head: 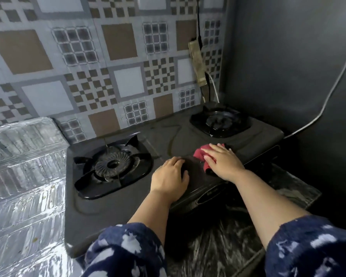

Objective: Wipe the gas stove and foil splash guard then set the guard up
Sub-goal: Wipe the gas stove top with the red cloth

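A dark grey two-burner gas stove point(116, 212) stands on a marbled counter, one burner point(111, 166) at the left and another point(220, 120) at the far right. My right hand point(223, 161) presses flat on a red cloth point(203, 153) lying on the stove's middle front. My left hand point(171, 174) rests on the stove top beside it, fingers spread and slightly bent, holding nothing. The foil splash guard point(24, 176) lies to the left of the stove, crinkled and shiny, partly propped against the wall.
A patterned tiled wall point(108, 66) runs behind the stove. A dark grey side wall point(288, 76) closes the right, with a white cable point(316, 118) on it. A power strip point(197, 60) with cords hangs above the far burner. Marbled counter point(218, 246) shows in front.
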A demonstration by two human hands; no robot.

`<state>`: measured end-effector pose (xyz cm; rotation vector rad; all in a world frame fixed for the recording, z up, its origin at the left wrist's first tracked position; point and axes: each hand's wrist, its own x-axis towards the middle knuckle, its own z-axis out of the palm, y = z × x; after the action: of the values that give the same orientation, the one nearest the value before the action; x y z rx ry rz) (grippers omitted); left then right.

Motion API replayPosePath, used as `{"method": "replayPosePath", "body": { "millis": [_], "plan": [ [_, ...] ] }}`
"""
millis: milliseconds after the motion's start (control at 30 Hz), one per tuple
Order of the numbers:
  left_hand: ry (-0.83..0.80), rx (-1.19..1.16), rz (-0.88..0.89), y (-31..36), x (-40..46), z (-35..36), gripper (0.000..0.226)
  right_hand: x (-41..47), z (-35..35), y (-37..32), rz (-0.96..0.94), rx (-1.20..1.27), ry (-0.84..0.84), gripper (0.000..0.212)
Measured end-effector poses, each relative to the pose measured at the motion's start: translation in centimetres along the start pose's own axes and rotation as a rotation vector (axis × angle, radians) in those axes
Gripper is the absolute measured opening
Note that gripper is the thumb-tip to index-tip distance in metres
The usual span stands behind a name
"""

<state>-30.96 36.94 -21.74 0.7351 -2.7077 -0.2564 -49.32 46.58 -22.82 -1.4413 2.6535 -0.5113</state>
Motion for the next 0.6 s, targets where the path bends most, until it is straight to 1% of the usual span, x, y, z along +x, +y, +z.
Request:
{"method": "replayPosePath", "body": {
  "millis": [200, 300, 467, 600],
  "plan": [
    [-0.05, -0.018, 0.115, 3.7, 5.7, 2.4, 0.049, 2.8, -2.1, 6.6, 0.157, -0.038, 0.044, 0.045],
    [-0.055, -0.002, 0.138, 4.9, 7.1, 3.8, 0.05, 4.0, -2.9, 9.5, 0.202, -0.054, 0.052, 0.045],
    [0.016, 0.006, 0.115, 5.7, 7.4, 4.7, 0.052, 5.7, -3.9, 12.8, 0.243, -0.056, 0.067, 0.045],
    [0.057, 0.007, 0.111, 5.9, 7.2, 4.7, 0.053, 6.6, -4.1, 14.2, 0.26, -0.048, 0.136, 0.045]
  ]
}}
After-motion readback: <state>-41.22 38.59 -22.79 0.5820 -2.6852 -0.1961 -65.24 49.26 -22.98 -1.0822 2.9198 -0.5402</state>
